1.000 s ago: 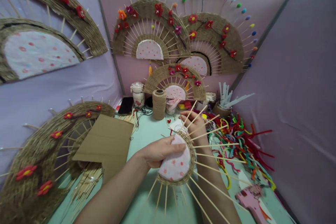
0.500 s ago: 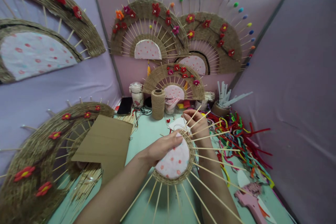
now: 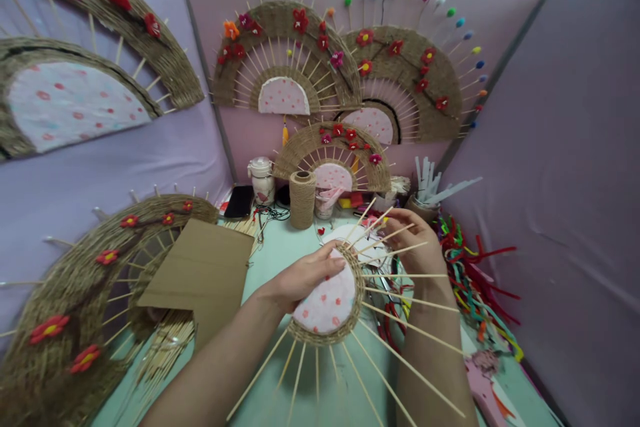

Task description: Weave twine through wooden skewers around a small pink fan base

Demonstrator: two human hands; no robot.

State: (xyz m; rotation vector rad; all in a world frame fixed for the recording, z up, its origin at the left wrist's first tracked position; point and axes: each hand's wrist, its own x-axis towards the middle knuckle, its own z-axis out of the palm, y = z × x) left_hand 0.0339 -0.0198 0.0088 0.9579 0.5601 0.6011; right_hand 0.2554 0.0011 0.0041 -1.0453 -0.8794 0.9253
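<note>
My left hand (image 3: 301,275) grips a small half-made fan (image 3: 327,300): a pink spotted disc ringed with woven jute, with several thin wooden sticks fanning out. The fingers rest on the disc's upper left edge. My right hand (image 3: 411,240) sits behind the sticks at the upper right, fingers curled and pinched, apparently on jute twine that I cannot make out clearly. Both forearms reach up from the bottom of the view.
A jute twine spool (image 3: 303,198), a white jar (image 3: 263,179) and a phone (image 3: 240,201) stand at the back. Cardboard (image 3: 203,273) and a large woven fan (image 3: 85,300) lie left. Coloured pipe cleaners (image 3: 470,267) and a pink glue gun (image 3: 483,383) lie right. Finished fans hang on the purple walls.
My right hand has moved to the right, away from the fan's rim. The fan has turned slightly and shifted a little left in my left hand.
</note>
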